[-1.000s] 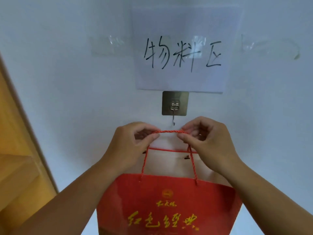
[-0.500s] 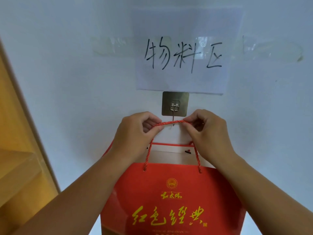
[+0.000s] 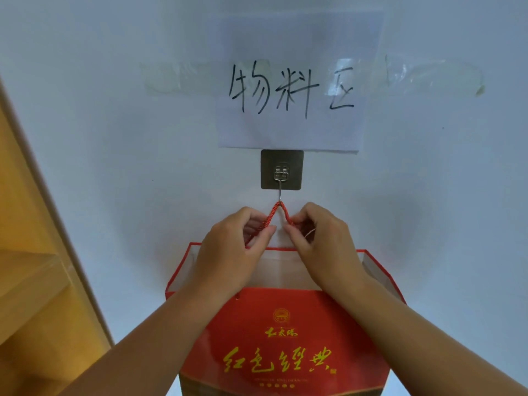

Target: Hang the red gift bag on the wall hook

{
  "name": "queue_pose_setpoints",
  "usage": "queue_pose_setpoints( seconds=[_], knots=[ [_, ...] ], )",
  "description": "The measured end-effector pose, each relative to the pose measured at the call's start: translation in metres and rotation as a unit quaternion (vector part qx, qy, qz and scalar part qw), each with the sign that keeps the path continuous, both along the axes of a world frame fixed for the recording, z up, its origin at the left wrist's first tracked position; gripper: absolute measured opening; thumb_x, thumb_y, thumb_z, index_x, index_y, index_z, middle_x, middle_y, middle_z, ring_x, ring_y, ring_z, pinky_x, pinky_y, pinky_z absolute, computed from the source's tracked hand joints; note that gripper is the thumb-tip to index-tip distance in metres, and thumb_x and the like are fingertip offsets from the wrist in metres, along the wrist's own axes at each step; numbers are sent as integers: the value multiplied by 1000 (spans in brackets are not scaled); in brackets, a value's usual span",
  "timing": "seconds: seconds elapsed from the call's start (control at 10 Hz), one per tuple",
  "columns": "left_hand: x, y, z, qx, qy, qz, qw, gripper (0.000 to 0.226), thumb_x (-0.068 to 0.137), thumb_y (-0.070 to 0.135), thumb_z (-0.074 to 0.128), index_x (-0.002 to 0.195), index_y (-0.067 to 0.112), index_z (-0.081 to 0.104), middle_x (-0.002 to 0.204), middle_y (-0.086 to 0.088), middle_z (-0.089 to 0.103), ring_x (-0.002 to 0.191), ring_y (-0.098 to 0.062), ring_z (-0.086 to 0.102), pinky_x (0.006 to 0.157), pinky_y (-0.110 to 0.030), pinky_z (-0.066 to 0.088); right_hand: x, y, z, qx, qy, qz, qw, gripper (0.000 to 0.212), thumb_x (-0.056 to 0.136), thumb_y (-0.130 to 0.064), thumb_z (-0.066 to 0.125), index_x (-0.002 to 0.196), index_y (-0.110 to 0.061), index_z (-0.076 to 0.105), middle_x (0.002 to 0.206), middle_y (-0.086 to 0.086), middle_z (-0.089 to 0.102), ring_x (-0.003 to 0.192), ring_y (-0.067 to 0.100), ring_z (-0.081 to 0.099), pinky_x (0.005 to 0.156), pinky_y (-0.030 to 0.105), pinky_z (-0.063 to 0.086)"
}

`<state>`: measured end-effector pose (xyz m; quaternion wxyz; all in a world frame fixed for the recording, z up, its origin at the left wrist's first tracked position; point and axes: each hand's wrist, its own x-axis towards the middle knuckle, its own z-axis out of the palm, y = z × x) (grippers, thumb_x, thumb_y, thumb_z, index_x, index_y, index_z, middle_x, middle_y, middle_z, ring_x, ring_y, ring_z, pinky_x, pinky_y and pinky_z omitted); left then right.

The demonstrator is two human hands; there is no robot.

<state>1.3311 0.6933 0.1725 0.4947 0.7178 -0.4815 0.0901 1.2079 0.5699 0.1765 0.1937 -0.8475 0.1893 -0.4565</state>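
The red gift bag [image 3: 285, 338] with gold lettering is held against the white wall, its mouth open. Its twisted red rope handle [image 3: 280, 211] runs up in a peak over the tip of the metal wall hook [image 3: 281, 178], which sits on a square adhesive plate. My left hand [image 3: 231, 252] pinches the handle's left strand just below the hook. My right hand [image 3: 323, 247] pinches the right strand. The handle's lower ends are hidden behind both hands.
A white paper sign [image 3: 291, 90] with black handwritten characters is taped above the hook. A yellow wooden door frame or shelf [image 3: 37, 267] runs along the left edge. Bare white wall lies to both sides of the hook.
Both hands lifted the rope handle up to the hook. The handle, flat between the hands before, now forms a peak over the hook tip, and the bag's mouth has spread open.
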Motion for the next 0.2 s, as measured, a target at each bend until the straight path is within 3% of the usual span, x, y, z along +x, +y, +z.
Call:
queue_pose_setpoints(
  seconds=[0.1, 0.2],
  knots=[
    [-9, 9, -1, 2, -33, 26, 999, 34, 96, 45, 64, 126, 30, 63, 121, 12, 71, 108, -4, 66, 90, -29, 60, -7, 5, -1, 7, 7, 33, 999, 13, 92, -24, 74, 87, -14, 68, 77, -3, 68, 71, 11, 65, 66, 29, 55],
    [-15, 19, -2, -37, -121, 60, 990, 38, 95, 41, 65, 130, 27, 61, 130, 6, 66, 116, -10, 62, 92, -27, 55, -20, 4, 5, 61, -17, 45, 997, 15, 93, -35, 71, 94, -20, 71, 84, -7, 72, 77, 9, 68, 69, 26, 57]
  ],
)
